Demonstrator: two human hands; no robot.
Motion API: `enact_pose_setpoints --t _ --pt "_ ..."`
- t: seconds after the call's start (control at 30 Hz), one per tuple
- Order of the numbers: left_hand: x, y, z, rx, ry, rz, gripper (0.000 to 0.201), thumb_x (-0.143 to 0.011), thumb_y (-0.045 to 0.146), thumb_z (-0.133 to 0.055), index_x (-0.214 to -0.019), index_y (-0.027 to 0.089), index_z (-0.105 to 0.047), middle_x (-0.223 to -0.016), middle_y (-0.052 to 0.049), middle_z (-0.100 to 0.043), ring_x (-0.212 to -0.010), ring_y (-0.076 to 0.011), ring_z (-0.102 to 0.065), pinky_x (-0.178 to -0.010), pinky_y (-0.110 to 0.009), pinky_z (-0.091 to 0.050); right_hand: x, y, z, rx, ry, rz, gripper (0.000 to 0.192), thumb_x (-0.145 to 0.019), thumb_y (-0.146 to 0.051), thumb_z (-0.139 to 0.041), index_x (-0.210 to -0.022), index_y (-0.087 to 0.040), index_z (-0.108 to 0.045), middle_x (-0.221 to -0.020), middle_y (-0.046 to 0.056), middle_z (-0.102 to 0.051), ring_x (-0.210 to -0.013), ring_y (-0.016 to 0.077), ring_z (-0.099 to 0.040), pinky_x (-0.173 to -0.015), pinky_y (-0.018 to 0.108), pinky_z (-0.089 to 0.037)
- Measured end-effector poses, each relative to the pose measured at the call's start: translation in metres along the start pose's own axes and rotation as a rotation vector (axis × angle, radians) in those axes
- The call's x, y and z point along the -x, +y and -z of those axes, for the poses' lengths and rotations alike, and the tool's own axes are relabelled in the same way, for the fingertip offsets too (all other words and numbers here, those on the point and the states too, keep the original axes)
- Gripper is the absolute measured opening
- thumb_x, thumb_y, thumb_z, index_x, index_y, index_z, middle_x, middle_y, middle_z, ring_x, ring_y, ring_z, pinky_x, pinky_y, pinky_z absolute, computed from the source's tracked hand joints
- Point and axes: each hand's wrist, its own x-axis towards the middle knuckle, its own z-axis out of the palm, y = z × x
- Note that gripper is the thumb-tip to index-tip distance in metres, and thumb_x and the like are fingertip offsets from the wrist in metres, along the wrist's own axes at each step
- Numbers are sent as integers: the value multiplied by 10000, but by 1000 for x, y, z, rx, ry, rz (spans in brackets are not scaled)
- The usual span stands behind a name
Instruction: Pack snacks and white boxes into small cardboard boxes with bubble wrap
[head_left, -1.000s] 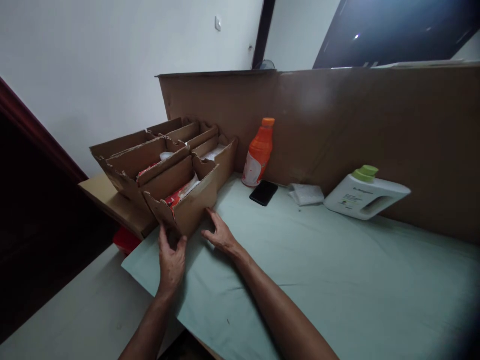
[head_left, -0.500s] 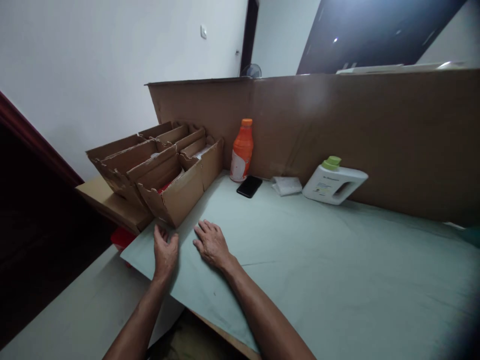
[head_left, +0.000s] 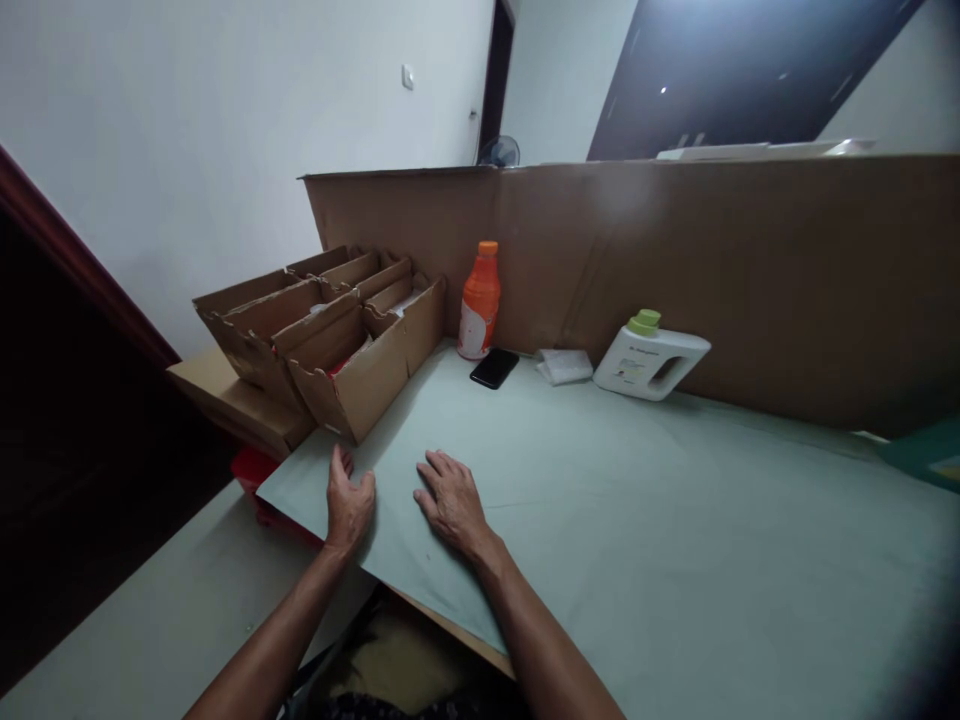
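Head view: the worktop [head_left: 675, 540] is covered with a pale green sheet, with a tall cardboard wall [head_left: 750, 270] behind it. At its left end sit open cardboard boxes [head_left: 337, 340], already holding packets. Further along stand an orange bottle [head_left: 478, 302], a white jug [head_left: 651, 357], and a dark phone [head_left: 494, 368]. The left hand [head_left: 349, 503] and right hand [head_left: 452, 502] lie flat on the sheet just short of the nearest box, fingers loosely spread, holding nothing.
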Motion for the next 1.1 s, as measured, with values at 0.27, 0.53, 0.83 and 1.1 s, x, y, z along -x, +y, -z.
enact_pose_setpoints --t 0.27,0.53,0.83,1.1 --pt "2 1 1 -19 24 8 704 -793 205 -606 -1460 93 -411 -1423 -228 -549 -1337 -327 -545 -1173 -506 -397 0 9 -4 -101 35 -5 364 -888 -214 -650 -1250 -192 -682 -1446 142 -590 -1379 288 -488 -1143 491 -351" --pt "1 1 -1 12 39 -17 660 -807 194 -580 -1443 109 -427 -1402 -216 -567 -1289 -300 -586 -1149 -495 -430 -7 15 -5 -162 77 -17 273 -876 -174 -637 -1133 -184 -728 -1349 139 -662 -1306 278 -556 -1104 480 -388" --pt "-1 -2 -2 44 29 -17 607 -794 154 -588 -1393 140 -490 -1341 -165 -614 -1273 -273 -597 -1146 -450 -439 -10 19 -5 -185 95 -39 246 -874 -181 -603 -1075 -210 -741 -1311 113 -691 -1272 261 -588 -1085 479 -400" --pt "-1 1 0 65 31 -11 592 -795 130 -582 -1381 148 -501 -1338 -161 -616 -1261 -274 -603 -1135 -457 -449 -12 18 -3 -197 100 -63 232 -869 -193 -585 -1032 -215 -748 -1269 101 -712 -1248 252 -605 -1078 477 -408"
